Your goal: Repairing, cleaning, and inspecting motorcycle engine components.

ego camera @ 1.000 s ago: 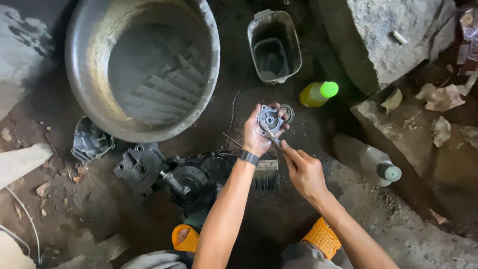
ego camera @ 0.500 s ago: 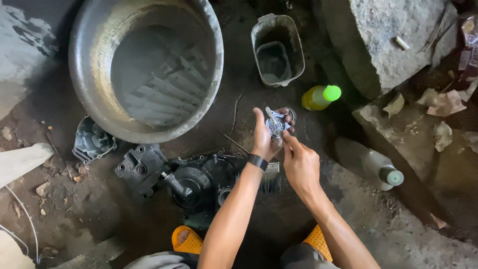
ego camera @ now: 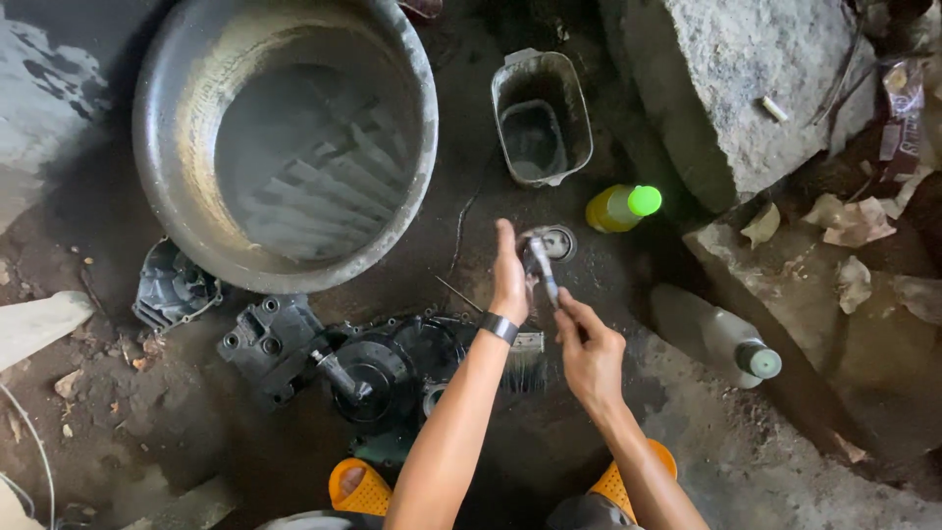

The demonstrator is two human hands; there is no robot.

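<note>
— Position of small grey metal engine part point(ego camera: 538, 263)?
— Upright, long axis vertical, gripped in left hand point(ego camera: 510, 280) above the floor; right hand point(ego camera: 587, 348) just below, fingers point(ego camera: 569, 306) pinching its lower end.

Both hands point(ego camera: 549, 314) on a small metal part point(ego camera: 540, 265) above dark engine casing point(ego camera: 383, 368).

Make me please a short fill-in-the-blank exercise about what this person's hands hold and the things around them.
1. The left hand holds up a small metal ___ part.
2. The right hand works on it from ___.
3. The yellow bottle has a ___ cap.
4. The left wrist wears a dark ___.

Missing words: engine; below; green; band
</note>
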